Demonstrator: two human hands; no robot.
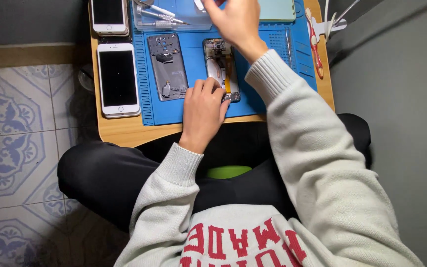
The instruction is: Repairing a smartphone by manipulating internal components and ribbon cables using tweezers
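We look down on a small wooden tabletop [124, 131] covered mostly by a blue work mat [193, 59]. On the mat lies an opened phone [222, 66] with its insides showing. Its long axis runs straight away from us, near end towards our lap, far end towards the back of the tabletop.

Our left hand [202, 111] sits at the near end of that phone. The fingers [208, 88] are curled and rest against its lower left edge and bottom corner, so the phone reaches forward and slightly to the right from this hand. The hand is loosely closed, bracing the phone rather than wrapped around it, and we cannot tell whether anything small is pinched beneath the fingertips.

Our right hand [235, 22] is beyond the far end of the phone, stretched out past its top edge towards the back of the mat. From it the phone lies back towards us, just under the wrist. The fingers run out of the top of the view, so we cannot tell whether this hand is open or holding something.

The left hand is the nearer of the two, touching the phone.

To the left of the left hand lies a dark back cover [167, 66], parallel to the phone. Further left is a white phone [118, 79], screen up. Ahead of that cover sits a clear tray [174, 15] holding metal tools. Well off to the right of the right hand lie red-handled scissors [315, 42].
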